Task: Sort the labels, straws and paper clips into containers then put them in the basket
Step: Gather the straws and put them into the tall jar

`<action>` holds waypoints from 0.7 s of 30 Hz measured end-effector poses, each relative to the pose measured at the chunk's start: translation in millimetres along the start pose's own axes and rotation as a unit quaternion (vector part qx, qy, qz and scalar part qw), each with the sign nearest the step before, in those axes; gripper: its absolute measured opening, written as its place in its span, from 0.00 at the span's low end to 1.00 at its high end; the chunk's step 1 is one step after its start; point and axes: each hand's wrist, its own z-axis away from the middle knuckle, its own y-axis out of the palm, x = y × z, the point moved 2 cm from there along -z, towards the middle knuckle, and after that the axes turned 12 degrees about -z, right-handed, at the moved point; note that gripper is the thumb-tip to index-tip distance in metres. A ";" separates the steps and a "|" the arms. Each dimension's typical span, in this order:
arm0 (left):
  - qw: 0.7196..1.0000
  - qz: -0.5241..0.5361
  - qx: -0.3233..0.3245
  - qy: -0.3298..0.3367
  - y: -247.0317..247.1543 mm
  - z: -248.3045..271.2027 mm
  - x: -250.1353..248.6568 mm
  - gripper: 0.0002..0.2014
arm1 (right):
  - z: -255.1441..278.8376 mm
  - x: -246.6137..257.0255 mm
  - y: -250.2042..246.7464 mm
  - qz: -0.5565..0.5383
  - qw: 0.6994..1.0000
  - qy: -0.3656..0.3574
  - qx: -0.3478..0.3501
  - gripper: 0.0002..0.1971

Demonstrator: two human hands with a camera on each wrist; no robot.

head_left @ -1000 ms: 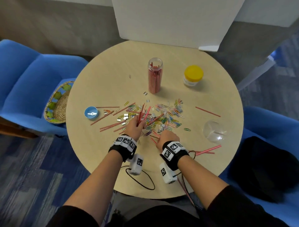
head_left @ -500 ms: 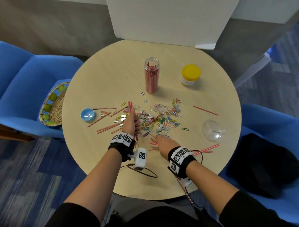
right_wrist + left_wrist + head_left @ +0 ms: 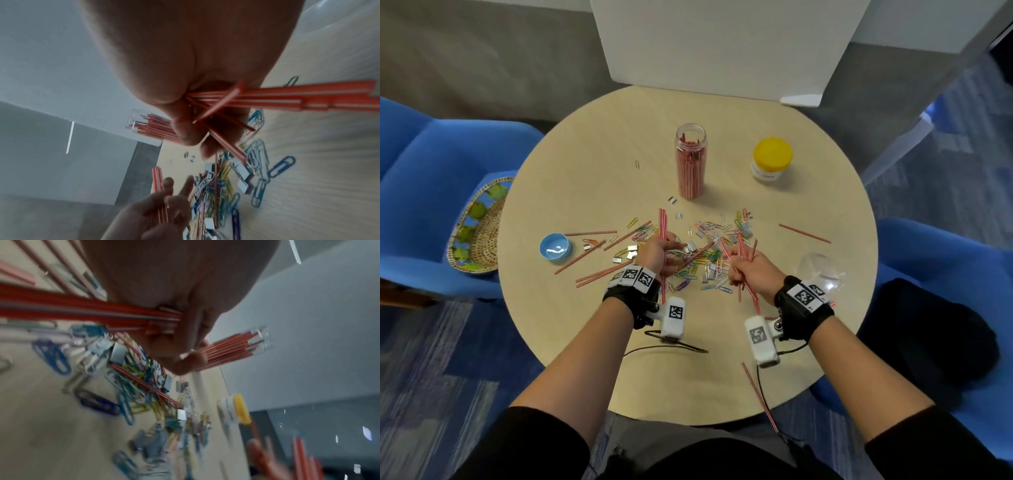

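Round wooden table (image 3: 585, 342): left hand (image 3: 657, 255) fingers curled around a bundle of red straws (image 3: 663, 226), ends poking past the fingertips; right hand (image 3: 751, 270) clenches more straws crosswise. Paper clips (image 3: 709, 263) scattered between both hands, straw jar (image 3: 690, 161) beyond.

- Black sleeves (image 3: 544, 442) were pushed up both forearms.
- Black wrist straps (image 3: 803, 313) carried white square-patterned tags (image 3: 631, 275).
- White camera boxes (image 3: 673, 317), each similarly tagged, trailed thin dark cables (image 3: 671, 347).
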 end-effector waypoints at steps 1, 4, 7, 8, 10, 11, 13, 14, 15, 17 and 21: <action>0.998 -0.064 -0.003 0.013 0.0 0.1 0.4 0.08 | -0.6 1.9 -4.0 -0.023 1.000 0.011 -0.005 0.11; 0.961 -0.267 -0.014 0.074 0.1 1.4 -1.1 0.09 | -2.5 5.3 -17.6 -0.050 0.998 0.035 -0.022 0.10; 0.924 -0.362 -0.029 0.116 -2.7 -3.9 -1.9 0.13 | 1.2 12.5 -36.9 -0.020 0.997 0.049 -0.053 0.13; 0.906 -0.401 -0.039 0.131 -3.4 -7.1 -1.8 0.14 | 5.3 15.1 -43.5 0.010 0.997 0.055 -0.061 0.16; 0.852 -0.496 -0.058 0.155 -2.3 -11.7 -1.4 0.10 | 13.8 18.2 -56.5 0.097 0.990 0.073 -0.072 0.22; 0.821 -0.541 -0.069 0.166 -0.5 -12.6 -0.8 0.07 | 16.7 17.8 -63.0 0.153 0.982 0.080 -0.074 0.23; 0.774 -0.599 -0.087 0.186 4.5 -14.8 2.9 0.10 | 21.1 15.3 -75.3 0.311 0.945 0.087 -0.061 0.23; 0.761 -0.612 -0.095 0.192 7.4 -17.0 5.2 0.12 | 23.2 12.9 -81.5 0.385 0.917 0.094 -0.052 0.21; 0.754 -0.619 -0.106 0.195 9.2 -18.2 6.9 0.13 | 25.5 10.3 -86.7 0.443 0.889 0.104 -0.050 0.18; 0.745 -0.625 -0.121 0.199 13.9 -21.1 9.4 0.13 | 33.4 3.5 -97.1 0.515 0.845 0.130 -0.059 0.09; 0.730 -0.642 -0.116 0.205 19.7 -23.1 9.7 0.11 | 44.8 -18.6 -105.4 0.598 0.786 0.153 -0.028 0.14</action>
